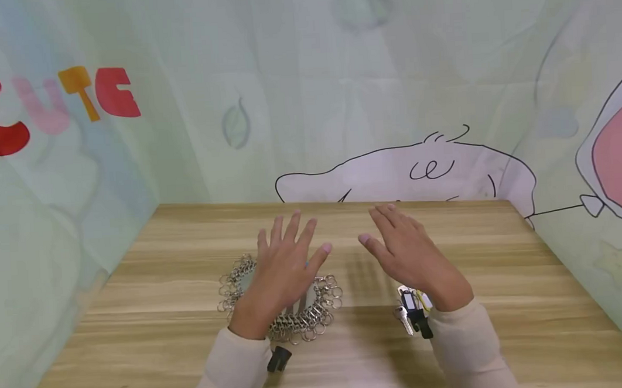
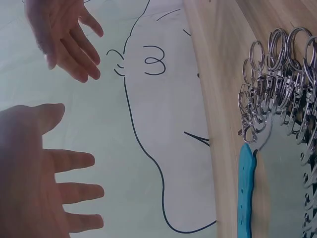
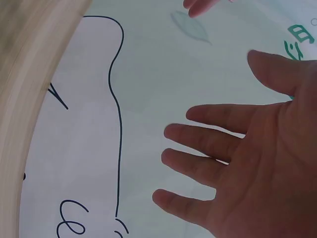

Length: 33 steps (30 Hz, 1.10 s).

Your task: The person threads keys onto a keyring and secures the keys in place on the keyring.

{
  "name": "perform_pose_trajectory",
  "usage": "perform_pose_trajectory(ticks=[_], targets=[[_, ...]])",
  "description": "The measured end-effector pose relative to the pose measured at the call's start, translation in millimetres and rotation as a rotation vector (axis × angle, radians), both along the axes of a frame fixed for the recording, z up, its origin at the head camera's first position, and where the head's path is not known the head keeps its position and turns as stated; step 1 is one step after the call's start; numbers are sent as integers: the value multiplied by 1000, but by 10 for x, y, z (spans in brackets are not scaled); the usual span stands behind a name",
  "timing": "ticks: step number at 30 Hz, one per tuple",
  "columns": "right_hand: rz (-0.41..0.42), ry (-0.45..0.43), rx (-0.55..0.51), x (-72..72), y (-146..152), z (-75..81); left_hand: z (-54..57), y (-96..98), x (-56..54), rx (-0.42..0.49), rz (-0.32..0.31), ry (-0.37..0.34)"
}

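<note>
My left hand (image 1: 286,271) hovers with spread fingers over a round, pale dish (image 1: 246,281) and hides much of it. Metal key rings with swivel clasps (image 1: 307,323) ring the dish's edge. In the left wrist view a teal strip with small dots (image 2: 246,193) lies at the dish's side. My right hand (image 1: 412,259) is held in the air with straight fingers, palm facing inward, and nothing in it. Below its wrist lies a small bunch of keys (image 1: 404,318) with a white-windowed tag (image 1: 408,300), partly covered by the forearm.
The wood-grain table (image 1: 186,235) ends at a pale printed curtain (image 1: 195,106) behind it and on both sides. A small black piece (image 1: 278,358) shows beside the left sleeve.
</note>
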State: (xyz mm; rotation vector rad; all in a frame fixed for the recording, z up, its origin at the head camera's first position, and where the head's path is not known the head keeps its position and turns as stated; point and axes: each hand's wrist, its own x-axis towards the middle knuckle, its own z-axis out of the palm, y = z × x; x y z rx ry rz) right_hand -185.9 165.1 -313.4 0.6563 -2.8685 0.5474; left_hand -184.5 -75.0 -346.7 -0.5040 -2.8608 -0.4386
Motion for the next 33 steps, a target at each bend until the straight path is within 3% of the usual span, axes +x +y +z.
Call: perform_pose_trajectory(ticks=[10,21,24,27,30,33], targets=[[33,81,-44,-28,56,61,10,19,-56,144,-94,288],[88,84,-99,-7,172,159,1,50,-74,176,-136,365],[95,101,-136,18,225,206,10,59,-75,180,-143,356],[111,117,-170,35,254,241,-21,68,-82,160,-148,286],[130,118,-196,53,256,252,-135,67,-98,113,-142,135],[144,105,-215,85,242,232,-317,56,-124,68,-119,-18]])
